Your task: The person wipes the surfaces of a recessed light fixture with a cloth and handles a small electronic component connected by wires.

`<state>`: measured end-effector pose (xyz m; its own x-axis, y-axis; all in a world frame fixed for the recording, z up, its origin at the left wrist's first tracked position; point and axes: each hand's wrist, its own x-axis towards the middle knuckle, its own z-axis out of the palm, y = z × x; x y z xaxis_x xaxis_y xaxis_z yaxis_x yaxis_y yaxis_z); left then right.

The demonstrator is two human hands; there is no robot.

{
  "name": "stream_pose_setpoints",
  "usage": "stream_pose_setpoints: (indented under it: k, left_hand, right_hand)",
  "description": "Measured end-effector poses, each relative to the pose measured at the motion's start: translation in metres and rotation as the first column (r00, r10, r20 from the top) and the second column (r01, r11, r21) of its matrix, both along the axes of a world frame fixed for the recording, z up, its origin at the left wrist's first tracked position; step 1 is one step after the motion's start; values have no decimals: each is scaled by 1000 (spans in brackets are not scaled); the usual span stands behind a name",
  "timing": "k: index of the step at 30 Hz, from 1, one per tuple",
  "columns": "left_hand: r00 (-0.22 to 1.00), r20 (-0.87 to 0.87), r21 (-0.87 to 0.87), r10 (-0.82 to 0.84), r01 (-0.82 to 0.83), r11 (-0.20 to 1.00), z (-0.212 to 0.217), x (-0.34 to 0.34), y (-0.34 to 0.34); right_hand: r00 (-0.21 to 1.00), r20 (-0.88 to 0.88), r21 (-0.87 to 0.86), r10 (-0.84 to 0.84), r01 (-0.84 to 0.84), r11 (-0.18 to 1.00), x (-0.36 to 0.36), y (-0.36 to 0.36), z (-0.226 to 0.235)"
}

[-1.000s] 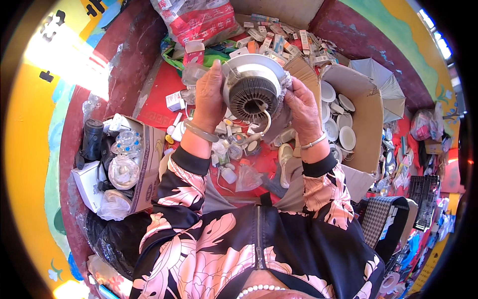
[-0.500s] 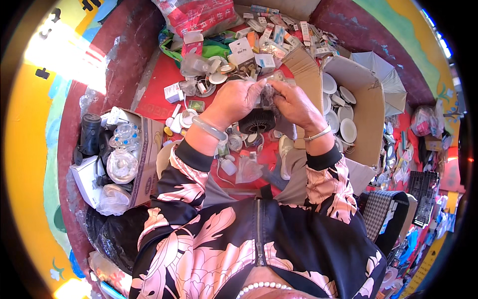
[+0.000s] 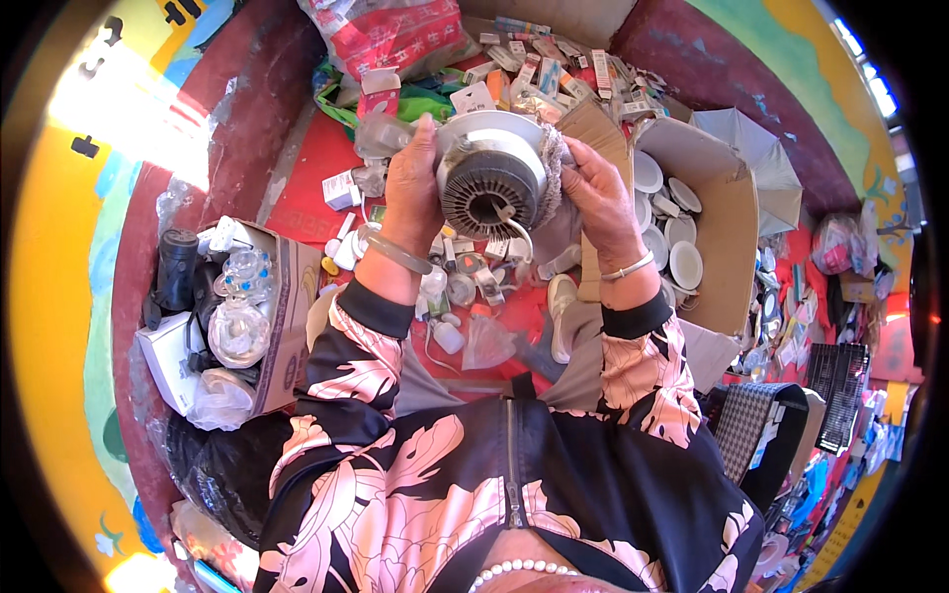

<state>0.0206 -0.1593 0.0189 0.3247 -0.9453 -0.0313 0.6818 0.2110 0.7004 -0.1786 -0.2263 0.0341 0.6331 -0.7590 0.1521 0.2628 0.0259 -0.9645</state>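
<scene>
Up in front of me is a round downlight (image 3: 482,190) with a white rim, a black finned heat sink and a short white cable at its back. My left hand (image 3: 413,178) grips its left side, the thumb up along the rim. On the opposite side a fuzzy grey cloth (image 3: 551,178) lies against the rim, with the fingers of my right hand (image 3: 603,203) closed on it. Part of the cloth and some right fingertips are hidden behind the light. Below the light, small white lamp parts and a clear plastic bag (image 3: 489,341) lie on the red surface.
To the right, an open cardboard box (image 3: 727,188) holds several round white lights. A box at the left has a white carton (image 3: 170,364) and wrapped round items. Small boxes (image 3: 549,76) pile up at the back beside a red-and-white sack (image 3: 390,35). A silver umbrella-like fabric (image 3: 756,163) stands behind the right box.
The downlight has come up and tilted, so its white rim now shows. My hands have moved apart, from close together above the heat sink to opposite sides of the light.
</scene>
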Motion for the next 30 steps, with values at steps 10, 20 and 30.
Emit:
stream_pose_setpoints:
  k: [10,20,30]
  left_hand:
    - [986,-108,21,128,-126,992,-3,9,-6]
    - [608,781,-55,144,-162,985,-15,-14,0]
    - [665,744,64,61,-161,985,-28,2,-5]
  right_hand:
    - [976,33,-329,-217,216,919,-10,9,5]
    - [958,-197,-683,-207,17,730,4,11,24]
    - [938,-264,-707,-224,-30,707,-3,6,25]
